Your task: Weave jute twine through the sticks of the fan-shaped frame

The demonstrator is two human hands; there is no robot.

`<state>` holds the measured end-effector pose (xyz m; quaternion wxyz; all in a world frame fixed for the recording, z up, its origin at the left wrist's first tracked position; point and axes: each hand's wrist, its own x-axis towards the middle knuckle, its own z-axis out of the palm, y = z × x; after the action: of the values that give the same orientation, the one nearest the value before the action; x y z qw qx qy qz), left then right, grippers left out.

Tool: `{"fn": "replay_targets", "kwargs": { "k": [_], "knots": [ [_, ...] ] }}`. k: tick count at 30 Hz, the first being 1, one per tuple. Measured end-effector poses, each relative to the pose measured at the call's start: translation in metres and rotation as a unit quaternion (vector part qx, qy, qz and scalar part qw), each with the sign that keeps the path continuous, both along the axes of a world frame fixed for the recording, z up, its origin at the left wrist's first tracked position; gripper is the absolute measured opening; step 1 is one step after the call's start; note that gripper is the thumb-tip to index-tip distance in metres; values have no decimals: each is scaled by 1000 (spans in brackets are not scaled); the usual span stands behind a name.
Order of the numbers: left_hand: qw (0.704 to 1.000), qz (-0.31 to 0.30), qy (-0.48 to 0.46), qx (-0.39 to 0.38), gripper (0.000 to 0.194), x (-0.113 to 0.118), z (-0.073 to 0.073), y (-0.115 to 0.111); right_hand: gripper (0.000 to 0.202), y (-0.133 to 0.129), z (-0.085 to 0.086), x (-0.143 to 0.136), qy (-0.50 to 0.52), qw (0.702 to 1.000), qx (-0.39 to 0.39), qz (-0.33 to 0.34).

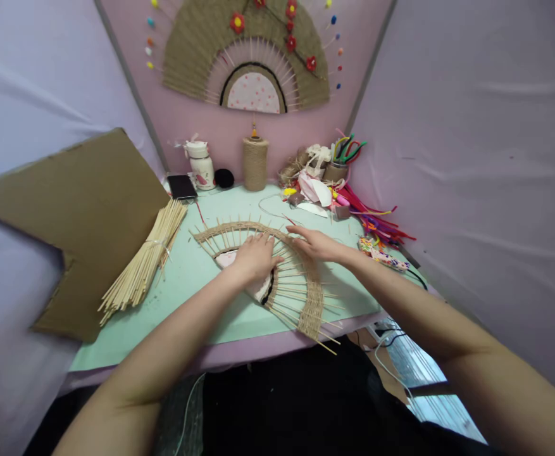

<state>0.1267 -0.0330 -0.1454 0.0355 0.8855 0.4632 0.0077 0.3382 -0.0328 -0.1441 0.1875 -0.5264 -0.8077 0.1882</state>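
Note:
A half-round fan of thin wooden sticks lies on the table, with brown twine woven across the sticks in a curved band. My left hand rests on the fan's inner part, palm down with the fingers stretched out. It partly covers a white spotted half-disc edged in black. My right hand touches the upper right of the twine band, fingers extended to the left; its thumb and the spot under the palm are hidden. A thin red stick lies just beyond its fingertips.
At left lie a tied bundle of sticks and a large cardboard piece. Behind stand a white bottle, a phone and a twine spool. Scraps and pipe cleaners crowd the right. A finished fan hangs behind.

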Motion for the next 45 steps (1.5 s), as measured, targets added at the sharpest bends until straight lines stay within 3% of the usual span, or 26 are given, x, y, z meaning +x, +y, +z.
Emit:
{"fn": "replay_targets", "kwargs": {
  "k": [5, 12, 20, 31, 35, 39, 45],
  "knots": [
    [998, -39, 5, -52, 74, 20, -12, 0, 47, -11, -19, -11, -17, 999, -26, 14],
    [998, -53, -11, -41, 76, 17, -19, 2, 43, 13, -12, -21, -54, 997, -25, -42],
    [998, -45, -11, -52, 80, 17, -16, -2, 42, 33, -20, -37, -90, 993, -27, -74],
    [997, -52, -38, -40, 74, 16, -16, -2, 44, 46, -11, -54, -70, 995, -19, -64],
    [998, -47, -26, -45, 73, 16, -15, -3, 49, 38, 5, -34, -19, 998, 5, -66],
    [997, -56, -24, -42, 71, 16, -14, -2, 38, 5, 19, 9, 48, 996, 47, -65],
    [996, -76, -8, -40, 72, 14, -12, 1, 27, -48, 10, 64, -6, 999, 24, -49]
  ]
}}
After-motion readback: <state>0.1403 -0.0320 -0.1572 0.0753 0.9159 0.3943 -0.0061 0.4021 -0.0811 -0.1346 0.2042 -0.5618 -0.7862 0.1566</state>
